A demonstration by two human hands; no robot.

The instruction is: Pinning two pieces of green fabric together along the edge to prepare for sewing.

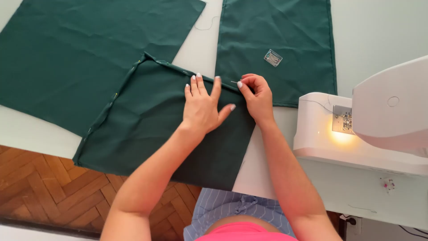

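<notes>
Left hand (203, 107) lying flat, fingers spread, pressing green fabric panel (147, 129) on the white surface (35, 129); right hand (256, 96) pinching a pin (234, 82) at its top edge. Left edge already pinned; right corner remaining.

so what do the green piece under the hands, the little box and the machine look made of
Green cloth: a woven fabric, probably cotton, matte, with soft creases and folded pinned edges. The left hand presses it flat; the right hand holds a pin at its edge. Small box: clear, glossy plastic, by its look. Sewing machine: smooth white plastic shell, lightly shiny.
</notes>
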